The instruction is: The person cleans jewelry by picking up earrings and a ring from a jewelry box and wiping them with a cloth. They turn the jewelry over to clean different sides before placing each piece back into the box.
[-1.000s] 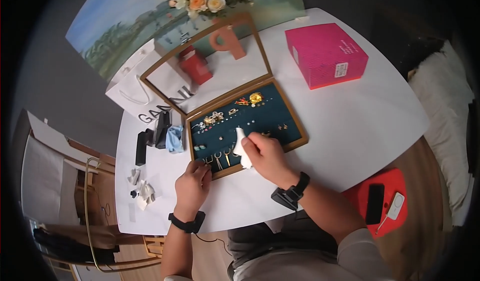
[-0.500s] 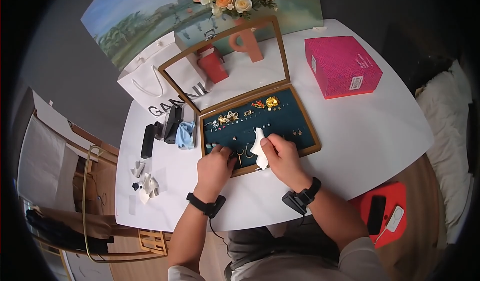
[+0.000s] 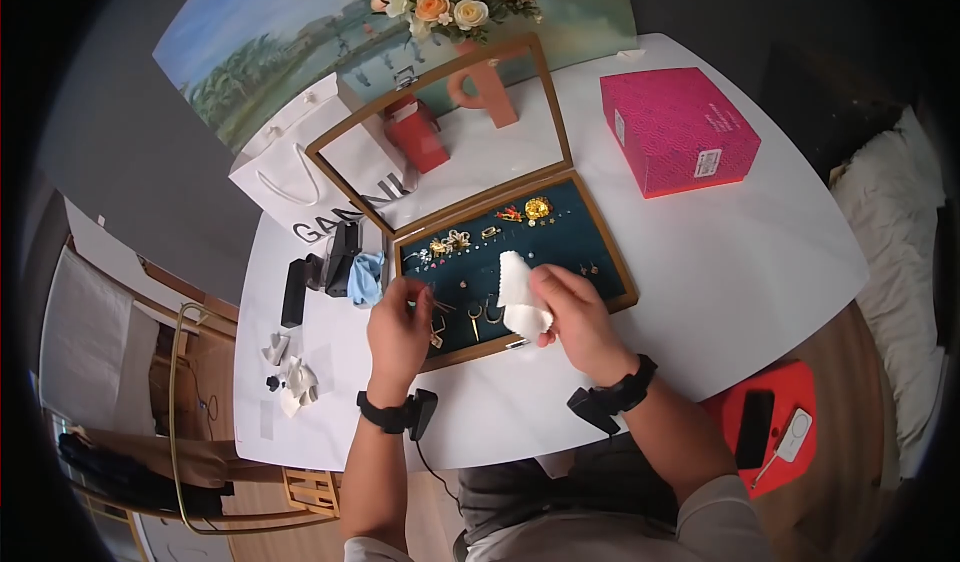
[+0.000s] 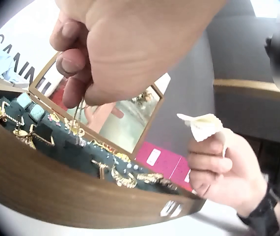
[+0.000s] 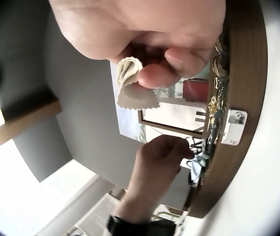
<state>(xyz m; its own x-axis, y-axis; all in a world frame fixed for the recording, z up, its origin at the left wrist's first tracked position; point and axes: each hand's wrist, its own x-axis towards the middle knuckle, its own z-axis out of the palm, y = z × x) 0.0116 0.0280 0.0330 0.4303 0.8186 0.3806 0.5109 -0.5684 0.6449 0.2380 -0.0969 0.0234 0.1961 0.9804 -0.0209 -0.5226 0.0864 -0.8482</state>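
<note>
Over the front left of an open wooden jewelry case (image 3: 622,280), my left hand (image 3: 398,334) pinches a thin dangling earring (image 4: 78,115), which hangs down from the fingertips in the left wrist view. My right hand (image 3: 578,314) grips a small white cloth (image 3: 520,297) with a zigzag-cut edge, held above the case's front edge. On the dark green lining (image 3: 560,252) lie several pieces: a gold flower-like piece (image 3: 538,208), a long gold earring (image 3: 475,322), and two turquoise earrings (image 4: 24,101) at the left end.
The glass lid (image 3: 470,162) stands raised behind the case. A white paper bag (image 3: 300,152), black boxes (image 3: 293,292) and a blue cloth (image 3: 366,280) are at left, crumpled white scraps (image 3: 298,387) nearer. At right sits a pink box (image 3: 680,132); flowers (image 3: 450,2) stand behind.
My left hand reached down into the case at its front left, then rose with the thin earring between its fingers. The white cloth has turned in my right hand, showing more of its face.
</note>
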